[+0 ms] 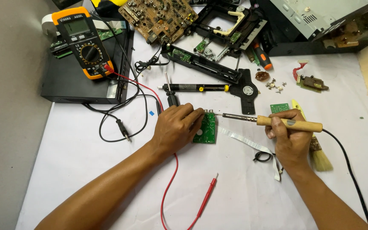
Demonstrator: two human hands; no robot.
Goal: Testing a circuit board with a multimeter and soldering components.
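Two hands at work over a white-covered worktop. Left hand rests palm down, fingers curled and pressed on the left edge of a small green circuit board lying flat near the middle of the worktop; fingertips sit at the board's far corner. Right hand is clamped around the wooden handle of a soldering iron, held roughly level, metal tip pointing left and meeting the far right corner of the board beside the left fingertips. Black cord runs from the handle off to the near right.

White ribbon cable trails from just right of the board, passing under the right hand. Paintbrush lies just right of the right hand, partly hidden by it. Red test probe lies near, between the forearms, its lead looping away under the left wrist toward a yellow multimeter propped on a black box at far left. Desoldering pump lies just beyond the left hand. Farther off: brown circuit board, black plastic frame parts, orange-handled screwdriver, second small green board just beyond the iron's handle.
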